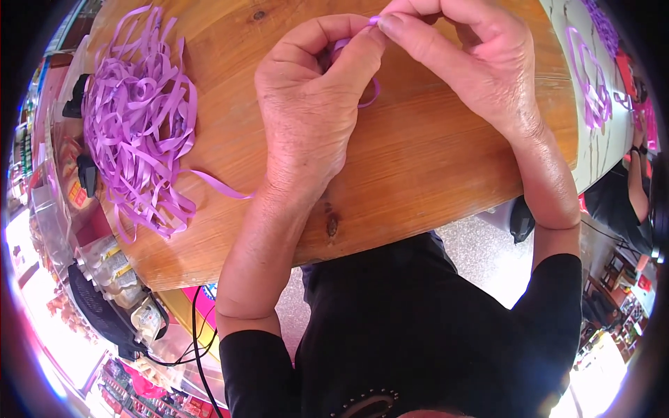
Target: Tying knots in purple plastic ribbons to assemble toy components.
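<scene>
Both hands meet above the far middle of a wooden table [418, 167]. Between the thumb and fingertips of my left hand [310, 90] is a purple ribbon [375, 21], pinched at a small piece. My right hand [474, 63] pinches the same ribbon right beside it, thumb tip against the left thumb. Some of the ribbon runs inside the curled left fingers, and a loop of it hangs below the left thumb. Most of the held length is hidden by the hands. On the left lies a big tangled heap of purple ribbon [143, 118], one strand trailing toward my left forearm.
Black clips [87, 174] sit on the table's left edge. Past the right edge, a pale marbled surface [557, 21] bears more looped purple ribbon [592, 83]. Black cables [197, 334] hang at the lower left, near packaged goods. Another person's arm [637, 174] shows at far right.
</scene>
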The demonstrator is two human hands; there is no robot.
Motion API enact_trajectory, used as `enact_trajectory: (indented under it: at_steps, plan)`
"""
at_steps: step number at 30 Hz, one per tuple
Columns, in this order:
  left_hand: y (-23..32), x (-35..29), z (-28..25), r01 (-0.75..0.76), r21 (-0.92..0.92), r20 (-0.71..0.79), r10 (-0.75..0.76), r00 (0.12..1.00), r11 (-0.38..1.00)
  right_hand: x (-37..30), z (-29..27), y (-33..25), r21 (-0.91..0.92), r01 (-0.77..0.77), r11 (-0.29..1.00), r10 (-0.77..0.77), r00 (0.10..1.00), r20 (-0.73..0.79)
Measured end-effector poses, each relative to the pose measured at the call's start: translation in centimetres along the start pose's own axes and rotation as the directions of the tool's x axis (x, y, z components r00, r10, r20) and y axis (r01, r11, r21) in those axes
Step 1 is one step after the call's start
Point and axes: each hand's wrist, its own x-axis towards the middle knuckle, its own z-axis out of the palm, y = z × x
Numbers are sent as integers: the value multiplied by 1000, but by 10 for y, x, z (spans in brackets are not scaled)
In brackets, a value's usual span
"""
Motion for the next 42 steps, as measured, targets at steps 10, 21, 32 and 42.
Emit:
enact_trajectory:
  at_steps: [10, 21, 32, 42]
  plan:
    - [-7, 4, -9, 117, -383, 192, -45, 980, 916, -9, 15, 9, 785, -584, -206, 537, 603, 589]
    - [-2, -1, -6, 166, -394, 183, -99, 978, 904, -9, 14, 12, 734, -319, 599, 379, 921, 92]
    - [2, -1, -3, 169, -224, 153, -137, 979, 960, -2, -16, 14, 643, -348, 683, 330, 932, 153]
    - [-3, 2, -9, 205, -212, 217, -159, 963, 956, -5, -12, 12, 654, -439, 617, 415, 887, 204]
